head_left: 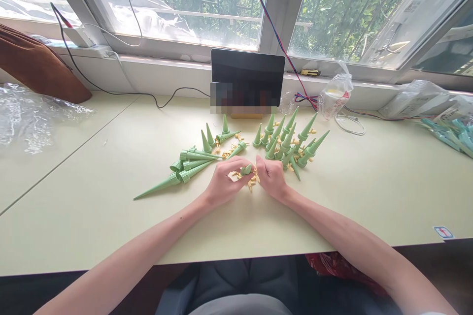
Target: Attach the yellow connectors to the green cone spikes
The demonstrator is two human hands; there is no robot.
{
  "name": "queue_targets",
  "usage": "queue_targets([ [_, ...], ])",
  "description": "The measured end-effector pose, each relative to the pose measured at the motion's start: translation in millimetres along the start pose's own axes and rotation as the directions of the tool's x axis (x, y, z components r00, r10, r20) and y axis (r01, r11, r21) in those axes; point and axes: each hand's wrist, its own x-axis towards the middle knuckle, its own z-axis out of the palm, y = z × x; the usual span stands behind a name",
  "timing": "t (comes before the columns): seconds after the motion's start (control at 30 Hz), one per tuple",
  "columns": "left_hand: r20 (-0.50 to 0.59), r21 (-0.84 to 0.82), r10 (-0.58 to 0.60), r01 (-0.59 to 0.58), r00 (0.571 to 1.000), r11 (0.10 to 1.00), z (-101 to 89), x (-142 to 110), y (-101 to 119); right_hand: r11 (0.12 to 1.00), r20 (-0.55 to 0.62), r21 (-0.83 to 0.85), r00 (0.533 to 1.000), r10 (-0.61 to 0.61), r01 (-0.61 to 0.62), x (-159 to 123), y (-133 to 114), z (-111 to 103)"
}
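Observation:
Just above the pale table (199,236), my left hand (228,179) is closed around a green plastic spike (247,170), its fingers wrapped about the body. My right hand (272,177) meets it from the right, thumb and fingers pinched at a small yellow valve piece, mostly hidden by the fingers. Loose yellow valve pieces (251,186) lie under and between the hands. Left of them, several green spikes (199,163) lie on their sides and a few stand point up. To the right, a cluster of green spikes (286,140) with yellow pieces attached stands mostly upright.
A dark tablet (247,71) stands behind the spikes, its cable running left. Clear plastic wrap (33,113) and a brown cloth item (33,64) lie at far left. At the back right are a tied plastic bag (335,96), a box cutter (310,73) and teal packets (453,133).

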Motion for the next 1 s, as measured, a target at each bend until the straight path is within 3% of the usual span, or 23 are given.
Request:
queue_targets([
  [0.2, 0.102, -0.277, -0.292, 0.309, 0.951, 0.91, -0.2, 3.1, 10.0, 0.999, 0.015, -0.006, 0.999, -0.036, 0.036, 0.8, 2.1, -0.2],
  [0.4, 0.216, -0.387, -0.421, 0.473, 0.881, 0.792, -3.4, 4.0, 11.0, 0.995, 0.049, -0.029, 0.994, -0.094, 0.095, 0.3, 2.7, -1.6],
  [0.53, 0.232, -0.399, -0.432, 0.49, 0.872, 0.775, -3.5, 3.1, 9.4, 0.992, 0.058, -0.026, 0.991, -0.122, 0.124, 0.4, 2.1, -1.9],
  [0.77, 0.22, -0.411, -0.39, 0.447, 0.894, 0.795, -3.0, 3.2, 8.7, 0.992, 0.023, -0.008, 0.992, -0.125, 0.125, 1.0, -1.4, -1.8],
  [1.0, 0.172, -0.395, -0.28, 0.327, 0.944, 0.858, -2.0, 4.1, 5.4, 0.998, 0.038, 0.033, 0.998, -0.054, 0.052, -0.8, 0.3, -1.2],
])
